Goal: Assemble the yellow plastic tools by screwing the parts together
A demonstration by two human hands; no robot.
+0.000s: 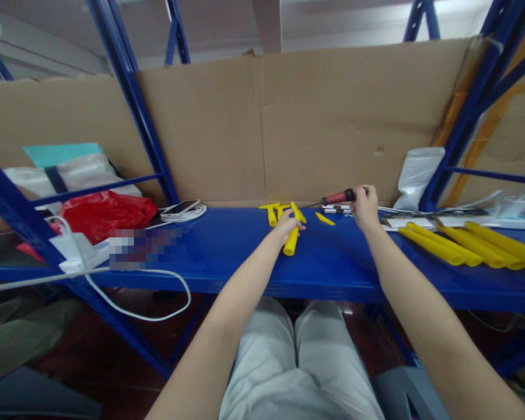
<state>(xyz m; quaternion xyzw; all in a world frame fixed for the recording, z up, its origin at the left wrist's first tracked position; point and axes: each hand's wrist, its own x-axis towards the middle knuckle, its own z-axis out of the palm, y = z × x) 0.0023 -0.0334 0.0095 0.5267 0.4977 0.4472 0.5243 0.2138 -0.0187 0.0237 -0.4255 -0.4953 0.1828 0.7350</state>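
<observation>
My left hand (285, 226) is closed round a yellow T-shaped plastic part (291, 242) that lies on the blue shelf (227, 251). A screwdriver (339, 197) with a red and black handle is in my right hand (366, 207), its thin shaft pointing left to the yellow part. Whether the tip touches a screw is too small to make out. Behind my left hand are other yellow T-shaped pieces (272, 214). A flat yellow piece (325, 219) rests between my hands, below the screwdriver.
Several long yellow tubes (446, 248) lie at the right. To the left are a phone (180, 210) on a coiled white cable, a red plastic bag (109, 213) and a white cable loop (157, 318). Cardboard (315, 122) walls the back; blue posts (133, 105) frame the shelf.
</observation>
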